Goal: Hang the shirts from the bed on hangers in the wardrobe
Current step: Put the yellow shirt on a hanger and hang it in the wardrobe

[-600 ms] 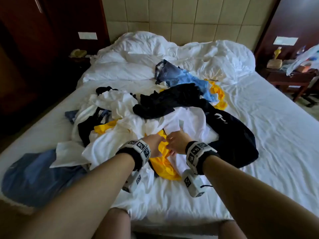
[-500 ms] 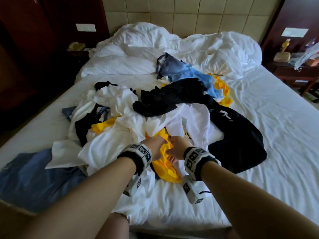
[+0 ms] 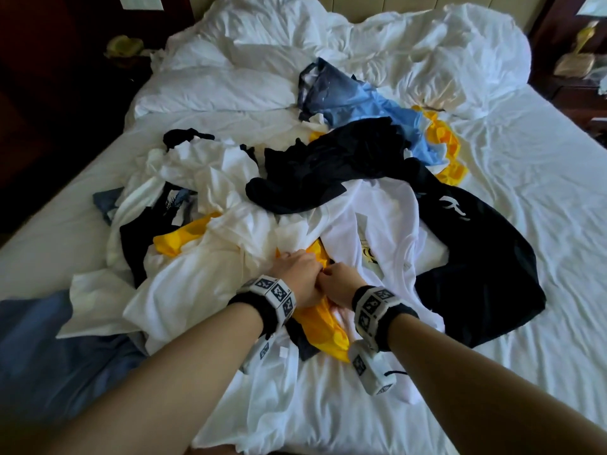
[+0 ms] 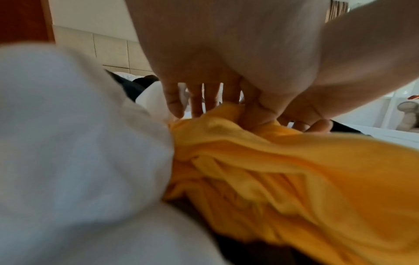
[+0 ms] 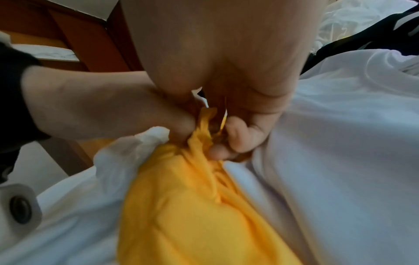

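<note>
Two bare forearms reach across the near edge of the bed [image 3: 542, 224] into a heap of shirts at its middle (white, black, blue, yellow, all soft and crumpled). Both hands meet on the yellow shirt [image 3: 323, 326], bunched between white ones. The left hand [image 3: 297, 277] pinches a gathered fold with its thumb, other fingers fairly straight; the right hand [image 3: 340, 285] curls tight round that fold.

Bedroom: bed [image 3: 525, 224], pillows [image 3: 213, 90], padded headboard, nightstand [image 3: 571, 83].
</note>
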Demonstrator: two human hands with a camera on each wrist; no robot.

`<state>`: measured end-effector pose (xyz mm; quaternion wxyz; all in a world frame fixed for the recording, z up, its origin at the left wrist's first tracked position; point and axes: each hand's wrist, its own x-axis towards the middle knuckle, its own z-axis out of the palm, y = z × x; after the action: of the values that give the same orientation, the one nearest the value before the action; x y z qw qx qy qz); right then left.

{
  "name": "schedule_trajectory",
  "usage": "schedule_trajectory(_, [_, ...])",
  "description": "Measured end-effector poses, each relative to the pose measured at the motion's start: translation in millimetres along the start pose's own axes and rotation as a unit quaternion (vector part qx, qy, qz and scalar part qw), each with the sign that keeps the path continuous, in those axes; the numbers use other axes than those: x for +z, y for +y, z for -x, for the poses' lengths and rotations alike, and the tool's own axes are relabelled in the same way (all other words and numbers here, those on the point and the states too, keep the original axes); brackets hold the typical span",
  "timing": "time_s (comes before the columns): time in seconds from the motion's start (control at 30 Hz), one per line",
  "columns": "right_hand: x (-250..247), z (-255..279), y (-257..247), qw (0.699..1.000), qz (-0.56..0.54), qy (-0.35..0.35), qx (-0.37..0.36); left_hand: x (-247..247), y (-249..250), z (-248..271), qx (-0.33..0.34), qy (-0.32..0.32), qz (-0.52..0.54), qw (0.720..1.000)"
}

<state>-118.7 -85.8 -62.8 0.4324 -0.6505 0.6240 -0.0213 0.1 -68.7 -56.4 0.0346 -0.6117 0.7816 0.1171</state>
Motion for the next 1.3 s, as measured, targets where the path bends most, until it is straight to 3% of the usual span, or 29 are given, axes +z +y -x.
schedule_trajectory(0.2, [-60, 22, -58, 0.997, -0.069, 0.028, -0.001, -79, -4, -5, -0.065, -0.001, 0.131, 0.989])
schedule_trajectory(0.33, [-126, 67, -138, 0.997, -0.035, 0.045, -0.048, -180, -11, 13, -0.093, 0.014, 0.167, 0.981])
schedule_trajectory(0.47, [-198, 106, -227, 0.992, 0.020, 0.068, -0.103, -299, -27, 30, -0.074, 0.066, 0.195, 0.976])
schedule_trajectory(0.67, [-304, 174, -375, 0.968, 0.006, 0.152, -0.200, -486, -51, 70, -0.048, 0.214, 0.219, 0.951])
schedule_trajectory(0.83, [-346, 222, -461, 0.927, -0.031, 0.245, -0.283, -600, -81, 105, -0.066, 0.357, 0.248, 0.898])
schedule_trajectory(0.97, [-343, 240, -497, 0.914, 0.114, 0.229, -0.314, -662, -102, 126, -0.079, 0.373, 0.255, 0.888])
schedule_trajectory(1.1, [-356, 233, -527, 0.909, 0.079, 0.271, -0.306, -686, -124, 140, -0.065, 0.358, 0.187, 0.912])
schedule_trajectory(1.2, [-367, 230, -544, 0.917, 0.022, 0.232, -0.325, -685, -138, 155, -0.048, 0.295, 0.138, 0.944])
schedule_trajectory(1.3, [-370, 231, -558, 0.917, 0.043, 0.225, -0.327, -679, -146, 161, -0.036, 0.237, 0.033, 0.970])
